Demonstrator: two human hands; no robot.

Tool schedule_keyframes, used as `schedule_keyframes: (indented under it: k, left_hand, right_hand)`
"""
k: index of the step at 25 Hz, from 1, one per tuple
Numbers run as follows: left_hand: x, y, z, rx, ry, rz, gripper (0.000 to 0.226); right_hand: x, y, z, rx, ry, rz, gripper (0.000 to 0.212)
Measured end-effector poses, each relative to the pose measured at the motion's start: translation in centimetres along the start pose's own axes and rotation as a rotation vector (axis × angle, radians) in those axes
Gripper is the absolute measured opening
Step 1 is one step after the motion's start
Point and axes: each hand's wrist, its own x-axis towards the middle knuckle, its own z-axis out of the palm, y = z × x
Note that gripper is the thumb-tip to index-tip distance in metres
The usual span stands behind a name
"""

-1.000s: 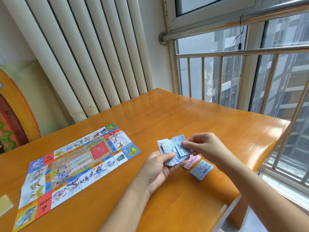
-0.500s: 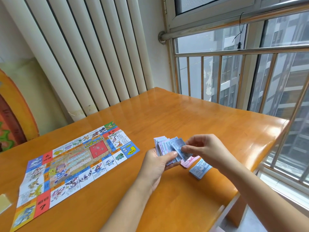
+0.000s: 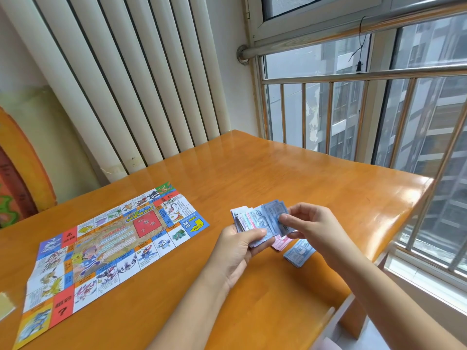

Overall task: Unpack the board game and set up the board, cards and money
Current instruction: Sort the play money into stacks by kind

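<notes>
The colourful paper game board (image 3: pixel 106 242) lies unfolded flat on the left half of the wooden table (image 3: pixel 303 178). My left hand (image 3: pixel 237 251) grips a fanned stack of play money (image 3: pixel 255 221) above the table. My right hand (image 3: pixel 310 223) pinches a blue note at the right side of that fan. Below my hands, a small pink pile of notes (image 3: pixel 280 242) and a blue pile of notes (image 3: pixel 298 252) lie on the table near its right edge.
A pale yellowish item (image 3: pixel 5 305) lies at the table's far left edge. White radiator columns (image 3: pixel 126 84) stand behind the table, and a window with metal railing bars (image 3: pixel 353 109) runs along the right. The table's right edge (image 3: pixel 409 210) is close to the money piles.
My hands with the fanned money have drifted slightly left and up in view. My right hand keeps pinching a blue note in the fan. The piles on the table have not moved.
</notes>
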Motion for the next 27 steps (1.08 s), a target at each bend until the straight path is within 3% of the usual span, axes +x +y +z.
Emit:
schedule_keyframes:
  k: [4, 13, 15, 18, 20, 23, 27]
  left_hand:
    - [-0.1, 0.0, 0.3, -0.131, -0.054, -0.077, 0.027]
    - [-0.5, 0.1, 0.4, 0.051, -0.009, 0.004, 0.026]
    - [-0.4, 0.3, 0.2, 0.135, -0.01, -0.001, 0.025]
    - [-0.4, 0.5, -0.3, 0.292, -0.06, -0.033, 0.022]
    - [-0.6, 0.8, -0.5, 0.392, -0.115, -0.042, 0.019]
    - [-0.9, 1.3, -0.5, 0.498, -0.179, -0.026, 0.015]
    - [-1.0, 1.3, -0.3, 0.566, -0.208, 0.014, 0.015]
  right_hand:
    - [-0.4, 0.3, -0.5, 0.1, 0.023, 0.011, 0.004]
    - [-0.7, 0.2, -0.9, 0.182, 0.019, 0.003, 0.002]
    - [-0.6, -0.2, -1.9, 0.068, -0.028, -0.051, 0.004]
    - [0.0, -1.6, -3.9, -0.37, -0.164, -0.19, 0.023]
    - [0.4, -3.1, -4.8, -0.616, -0.306, -0.244, 0.024]
    - [1.0, -4.5, -5.2, -0.69, -0.426, -0.23, 0.018]
    - [1.8, -4.6, -5.0, -0.702, -0.403, -0.172, 0.017]
